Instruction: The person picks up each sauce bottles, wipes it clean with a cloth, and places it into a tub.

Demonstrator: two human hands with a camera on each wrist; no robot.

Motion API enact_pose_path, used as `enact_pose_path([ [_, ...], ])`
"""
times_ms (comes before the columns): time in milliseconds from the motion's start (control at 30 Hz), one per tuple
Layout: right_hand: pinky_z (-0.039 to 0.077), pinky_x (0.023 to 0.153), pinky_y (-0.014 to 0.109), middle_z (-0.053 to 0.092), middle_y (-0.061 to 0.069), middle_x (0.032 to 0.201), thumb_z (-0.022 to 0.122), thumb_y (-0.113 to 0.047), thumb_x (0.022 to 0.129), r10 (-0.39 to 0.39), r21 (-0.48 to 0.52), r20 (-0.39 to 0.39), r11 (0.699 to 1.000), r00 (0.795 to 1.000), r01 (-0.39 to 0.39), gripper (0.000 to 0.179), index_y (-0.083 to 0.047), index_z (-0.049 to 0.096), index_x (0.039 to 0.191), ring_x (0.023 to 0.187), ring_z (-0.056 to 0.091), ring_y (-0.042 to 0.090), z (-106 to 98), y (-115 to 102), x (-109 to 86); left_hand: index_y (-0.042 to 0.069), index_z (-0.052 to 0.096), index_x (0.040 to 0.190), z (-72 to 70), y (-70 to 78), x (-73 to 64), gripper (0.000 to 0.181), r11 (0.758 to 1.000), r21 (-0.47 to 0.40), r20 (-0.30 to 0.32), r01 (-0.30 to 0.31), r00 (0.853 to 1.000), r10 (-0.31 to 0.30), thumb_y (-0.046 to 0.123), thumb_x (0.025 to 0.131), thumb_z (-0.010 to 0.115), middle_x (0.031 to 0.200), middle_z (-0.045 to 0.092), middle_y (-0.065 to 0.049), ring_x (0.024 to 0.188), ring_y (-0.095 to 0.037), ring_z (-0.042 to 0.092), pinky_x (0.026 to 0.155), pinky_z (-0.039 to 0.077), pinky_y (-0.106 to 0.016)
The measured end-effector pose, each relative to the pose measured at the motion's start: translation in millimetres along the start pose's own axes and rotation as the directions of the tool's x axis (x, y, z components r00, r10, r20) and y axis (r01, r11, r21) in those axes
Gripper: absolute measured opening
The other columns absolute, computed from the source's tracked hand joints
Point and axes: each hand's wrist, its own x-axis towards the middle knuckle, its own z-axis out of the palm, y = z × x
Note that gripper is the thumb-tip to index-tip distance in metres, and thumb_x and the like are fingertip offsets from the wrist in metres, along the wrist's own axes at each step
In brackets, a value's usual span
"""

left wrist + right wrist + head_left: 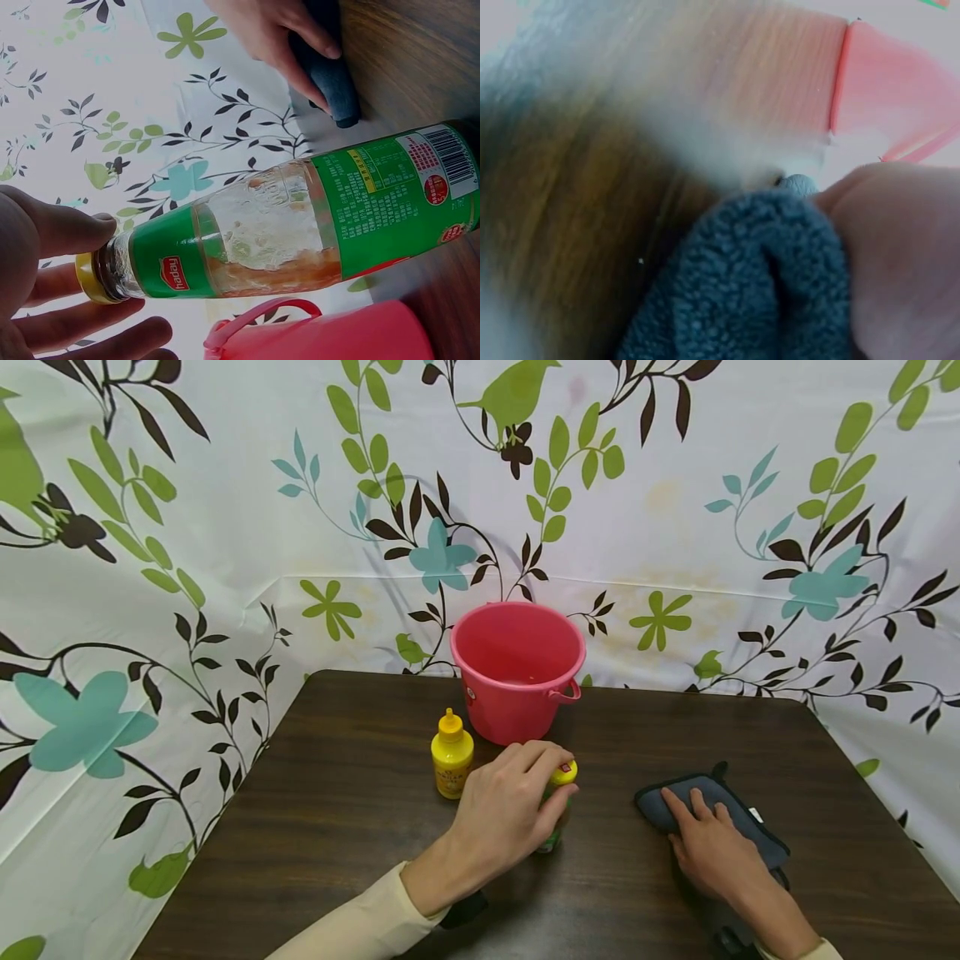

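My left hand [498,810] holds a glass sauce bottle [262,232] by its yellow cap [564,772] and neck, thumb on one side and fingers on the other. Green labels wrap the bottle, and reddish-brown residue shows through the glass. In the head view the hand hides most of it; whether its base touches the table I cannot tell. Over to the right, my right hand [720,860] rests on a fleecy blue-grey cloth [757,835] with dark edging and a white tag. Its fingers lie stretched across the top. The cloth [757,277] looks folded in the right wrist view.
A yellow squeeze bottle [452,756] with a pointed nozzle stands left of the sauce bottle. Behind them is a pink bucket [513,710], its handle hanging to the right. The dark wooden table [337,760] backs onto a leaf-patterned curtain [637,527].
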Motion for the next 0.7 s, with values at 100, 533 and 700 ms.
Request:
enact_pose_path([
  [100,0.056,0.063,0.065,0.045,0.045,0.152,0.061,-0.013,0.103,0.002,-0.011,-0.023,1.0,1.0,-0.002,0.058,-0.006,0.045,0.158,0.129,0.048,0.071,-1,-2,0.7,0.014,0.074,0.119,0.0,-0.1,-0.6,0.033,1.0,0.002,-0.004,-0.005,1.0,0.005,0.026,0.09,0.085,0.116,0.076,0.002,0.095,-0.013,0.072,0.075,0.063,-0.025],
  [533,0.053,0.062,0.054,0.057,0.041,0.143,0.051,-0.007,0.105,0.024,0.14,0.001,0.99,1.0,-0.024,0.056,-0.003,0.04,0.16,0.104,0.064,0.063,-10,8,2.6,0.016,0.073,0.13,-2.9,-0.5,-3.9,0.043,0.999,-0.035,-0.052,-0.023,0.998,0.021,0.027,0.09,0.084,0.14,0.071,-0.002,0.123,-0.017,0.069,0.096,0.062,-0.029],
  [700,0.036,0.052,0.035,0.064,0.015,0.08,0.045,-0.014,0.11,0.049,0.314,-0.028,0.949,0.998,-0.038,0.059,-0.007,0.029,0.166,0.051,0.046,0.022,-23,8,-1.4,0.016,0.071,0.136,-3.8,-1.1,-5.9,0.047,0.999,-0.025,-0.071,-0.039,0.997,0.037,0.028,0.092,0.082,0.151,0.064,-0.003,0.136,-0.019,0.062,0.111,0.055,-0.032],
])
